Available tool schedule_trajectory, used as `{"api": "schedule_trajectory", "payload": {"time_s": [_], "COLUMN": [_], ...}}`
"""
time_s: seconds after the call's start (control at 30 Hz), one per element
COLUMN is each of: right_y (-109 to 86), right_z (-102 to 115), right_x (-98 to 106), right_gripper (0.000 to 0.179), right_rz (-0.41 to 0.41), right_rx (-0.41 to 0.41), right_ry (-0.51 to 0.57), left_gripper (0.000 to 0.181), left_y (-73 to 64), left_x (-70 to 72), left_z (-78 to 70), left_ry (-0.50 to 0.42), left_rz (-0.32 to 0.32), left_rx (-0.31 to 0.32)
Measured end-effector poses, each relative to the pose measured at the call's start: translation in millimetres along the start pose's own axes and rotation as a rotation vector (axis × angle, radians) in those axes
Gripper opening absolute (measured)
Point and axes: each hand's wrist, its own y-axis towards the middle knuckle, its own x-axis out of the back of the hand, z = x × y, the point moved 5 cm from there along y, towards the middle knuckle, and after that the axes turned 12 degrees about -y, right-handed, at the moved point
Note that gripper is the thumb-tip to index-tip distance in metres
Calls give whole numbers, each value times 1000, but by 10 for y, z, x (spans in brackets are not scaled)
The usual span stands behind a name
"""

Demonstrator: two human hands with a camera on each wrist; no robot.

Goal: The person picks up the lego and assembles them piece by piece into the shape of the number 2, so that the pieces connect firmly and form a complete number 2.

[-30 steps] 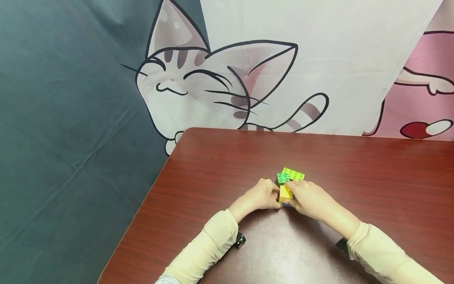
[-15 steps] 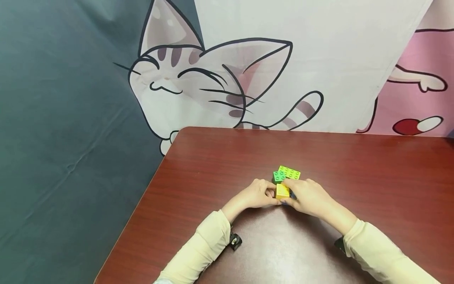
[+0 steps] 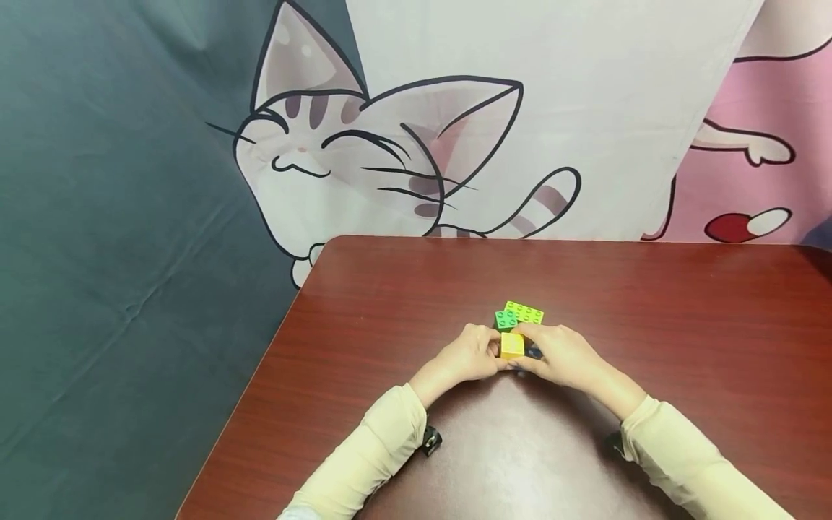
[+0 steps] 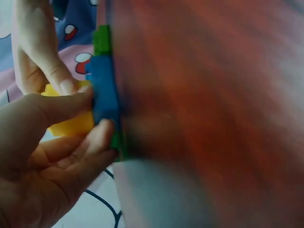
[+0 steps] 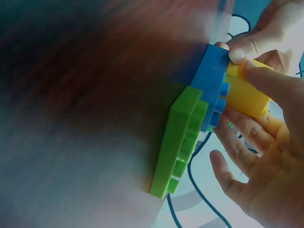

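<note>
A yellow brick [image 3: 512, 347] sits at the near end of a blue brick [image 5: 211, 69], joined or pressed against its studded face; whether it is fully seated I cannot tell. My right hand [image 3: 567, 355] pinches the yellow brick between thumb and fingers. From the other side, my left hand [image 3: 463, 355] holds the end of the blue brick, its thumb touching the yellow brick too. Just beyond lie a dark green brick [image 3: 505, 320] and a longer light green brick [image 5: 176, 142], both adjoining the blue one. In the head view, fingers cover most of the blue brick.
The bricks rest on a reddish-brown wooden table [image 3: 390, 289], whose left edge slopes away beside my left arm. Behind it hangs a cloth backdrop [image 3: 585, 87] with a cartoon cat. A small black device [image 3: 431, 440] is strapped under the left sleeve.
The yellow brick has turned slightly and now sits squarer between my fingers. Both hands keep their holds. The whole scene has shifted a little leftward in the head view.
</note>
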Motion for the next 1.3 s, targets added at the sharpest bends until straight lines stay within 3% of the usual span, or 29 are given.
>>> {"api": "schedule_trajectory", "payload": {"time_s": [0.13,0.23,0.4,0.6,0.8,1.13,1.3], "right_y": [-10,-13,1,55,89,74,79], "right_z": [-21,-44,-77,-83,-113,-316,-492], "right_x": [-29,-29,-10,6,12,77,224], "right_gripper": [35,35,37,38,42,50,51], "right_rz": [-18,-25,19,88,184,413,398], "right_rx": [-6,-10,-17,-10,-7,103,74], "right_ry": [20,19,-5,-6,116,334,366], "left_gripper": [22,24,28,36,35,34,37], "left_y": [-25,-34,-43,-54,-49,-40,-31], "left_x": [16,29,68,95,88,31,46], "left_z": [-37,-73,-120,-124,-128,-131,-141], "left_ry": [98,143,62,14,57,93,107], "left_rz": [13,11,-23,-41,-35,-27,-34], "left_rx": [24,0,-63,-71,-54,18,28]}}
